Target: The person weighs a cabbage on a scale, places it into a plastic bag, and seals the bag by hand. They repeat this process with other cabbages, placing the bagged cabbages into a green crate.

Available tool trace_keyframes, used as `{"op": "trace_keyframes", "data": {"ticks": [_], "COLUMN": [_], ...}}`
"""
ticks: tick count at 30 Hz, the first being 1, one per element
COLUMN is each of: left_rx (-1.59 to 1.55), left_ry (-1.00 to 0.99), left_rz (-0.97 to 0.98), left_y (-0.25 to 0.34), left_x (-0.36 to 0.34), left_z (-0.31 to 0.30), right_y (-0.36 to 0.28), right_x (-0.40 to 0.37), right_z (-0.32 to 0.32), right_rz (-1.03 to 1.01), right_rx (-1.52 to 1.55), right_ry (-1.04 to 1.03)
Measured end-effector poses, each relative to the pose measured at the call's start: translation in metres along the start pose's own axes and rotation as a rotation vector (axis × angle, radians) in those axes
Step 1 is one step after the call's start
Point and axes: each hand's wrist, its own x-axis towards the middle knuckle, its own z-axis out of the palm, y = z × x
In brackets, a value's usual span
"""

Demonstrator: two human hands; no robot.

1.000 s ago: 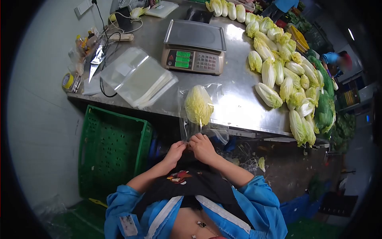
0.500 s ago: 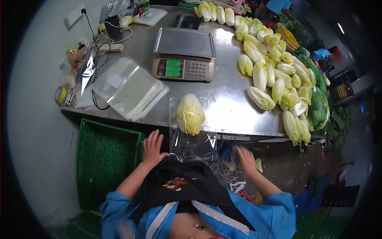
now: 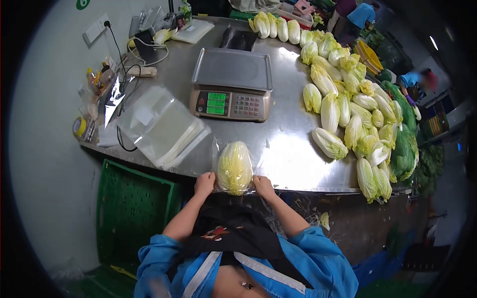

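Steel table (image 3: 288, 149) across most of the view, near edge against the body. Loose napa cabbage pile (image 3: 348, 99) along the right side of the top, running from the far end down to the near right corner, heads touching and overlapping. Green crate (image 3: 134, 208) on the floor below the near-left edge, standing open side up. Weighing scale (image 3: 231, 84) mid-table, pan bare, green digits lit, too small to read. Stack of clear bags (image 3: 159, 124) left of the scale, lying flat, near the left edge.

Bagged cabbage (image 3: 234, 168) at the near edge, centred in front of the body, below the scale and just right of the bag stack, well apart from the loose pile. One head inside clear film, lengthwise away from the body.

Left hand (image 3: 204, 184) touching the bag's left side, fingers curled together and clamped on the film. Right hand (image 3: 263, 187) same on the bag's right side, fingers together, gripping the film.

Tape roll (image 3: 78, 126) at the far-left table edge among cables.
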Motion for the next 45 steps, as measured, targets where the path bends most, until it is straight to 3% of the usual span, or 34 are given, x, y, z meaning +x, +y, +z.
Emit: {"op": "trace_keyframes", "data": {"ticks": [2, 4, 6, 7, 8, 9, 11, 12, 13, 14, 16, 17, 18, 20, 21, 22, 23, 24, 25, 26, 27, 28, 29, 30, 31, 32, 33, 34, 36, 38, 39, 40, 42, 45], "left_rx": [0.257, 0.317, 0.373, 0.328, 0.274, 0.283, 0.342, 0.341, 0.229, 0.120, 0.043, 0.157, 0.276, 0.407, 0.500, 0.590, 0.586, 0.578, 0.211, -0.147, -0.432, -0.434, -0.482, -0.531, -0.576, -0.611, -0.648, -0.563, -0.936, -1.201, -1.544, -1.463, -1.781, -1.845], "left_ry": [-0.023, -0.055, -0.082, 0.146, 0.368, 0.352, 0.027, 0.037, -0.041, -0.123, -0.092, -0.104, -0.117, -0.246, -0.268, -0.292, -0.316, -0.310, -0.264, -0.226, 0.021, 0.014, -0.066, -0.129, -0.574, -0.527, -0.318, -0.260, -0.233, -0.155, -0.288, -0.369, -0.249, 0.106], "left_rz": [0.032, 0.032, 0.029, 0.363, 0.691, 0.680, 0.811, 0.801, 0.767, 0.735, 0.687, 0.755, 0.825, 0.856, 0.876, 0.898, 0.910, 0.915, 0.806, 0.678, 0.466, 0.487, 0.208, -0.079, -0.335, -0.256, -0.102, -0.058, 0.242, 0.314, 0.161, 0.120, 0.189, 0.087], "left_y": [0.035, 0.047, 0.065, 0.077, 0.084, 0.091, 0.111, 0.114, 0.111, 0.106, 0.108, 0.130, 0.145, 0.147, 0.150, 0.151, 0.153, 0.145, 0.128, 0.111, 0.101, 0.078, 0.049, 0.031, 0.048, 0.032, 0.026, 0.048, 0.024, -0.007, -0.034, -0.094, -0.121, -0.203], "left_x": [-0.006, -0.002, -0.003, -0.010, -0.014, -0.015, -0.012, -0.004, 0.004, 0.012, 0.017, 0.010, 0.009, 0.011, 0.012, 0.013, 0.013, 0.022, 0.034, 0.042, 0.050, 0.066, 0.085, 0.095, 0.088, 0.084, 0.076, 0.057, 0.041, 0.008, -0.006, -0.004, -0.039, -0.062], "left_z": [-0.016, -0.029, -0.043, -0.050, -0.052, -0.046, -0.029, -0.024, -0.018, -0.012, -0.011, -0.015, -0.015, -0.002, 0.001, 0.002, -0.001, -0.001, 0.001, 0.000, -0.006, -0.004, 0.004, 0.003, -0.019, 0.012, 0.027, -0.010, -0.057, -0.130, -0.149, -0.150, -0.193, -0.218], "right_y": [0.008, 0.032, 0.039, 0.084, 0.129, 0.146, 0.171, 0.175, 0.139, 0.082, 0.012, 0.013, 0.026, 0.047, 0.101, 0.152, 0.211, 0.221, 0.230, 0.143, 0.052, -0.003, -0.068, -0.052, -0.068, -0.058, -0.083, -0.107, -0.114, -0.156, -0.199, -0.238, -0.256, -0.271], "right_x": [-0.004, -0.001, -0.041, -0.055, -0.073, -0.093, -0.115, -0.108, -0.091, -0.075, -0.046, -0.034, -0.020, -0.037, -0.048, -0.059, -0.085, -0.100, -0.115, -0.101, -0.086, -0.076, -0.071, -0.048, -0.022, 0.020, 0.029, 0.035, 0.042, 0.043, 0.027, 0.005, 0.004, -0.010], "right_z": [-0.011, -0.036, -0.098, -0.120, -0.138, -0.136, -0.137, -0.144, -0.129, -0.120, -0.098, -0.070, -0.056, -0.075, -0.086, -0.107, -0.123, -0.138, -0.152, -0.150, -0.148, -0.127, -0.114, -0.068, -0.029, 0.015, 0.016, 0.013, 0.026, 0.058, 0.075, 0.097, 0.163, 0.171], "right_rz": [0.004, -0.138, 0.093, 0.175, 0.296, 0.313, 0.095, -0.037, -0.161, -0.111, -0.149, -0.251, -0.087, 0.062, 0.177, 0.207, 0.459, 0.208, -0.036, -0.068, -0.132, -0.160, 0.038, -0.183, -0.068, -0.010, 0.087, 0.193, 0.080, -0.008, -0.270, -0.526, -1.079, -0.893], "right_rx": [-0.012, -0.250, 0.173, 0.595, 0.740, 0.749, -0.136, -0.586, -0.225, 0.093, 0.186, 0.258, 0.262, 0.502, 0.406, -0.166, -0.703, -0.832, -0.983, -0.738, -0.492, -0.186, 0.040, 0.093, 0.466, 0.338, 0.587, 0.831, 1.269, 0.847, 0.603, 0.350, -0.218, -0.106], "right_ry": [-0.055, 0.039, -0.154, -0.373, -0.529, -0.538, -0.571, -0.558, -0.199, -0.105, -0.272, -0.244, -0.518, -0.523, -0.562, -0.670, -0.686, -0.632, -0.538, -0.387, -0.259, -0.058, -0.057, 0.067, 0.022, 0.093, 0.060, 0.011, -0.368, -0.566, -0.642, -0.695, -0.301, -0.747]}}
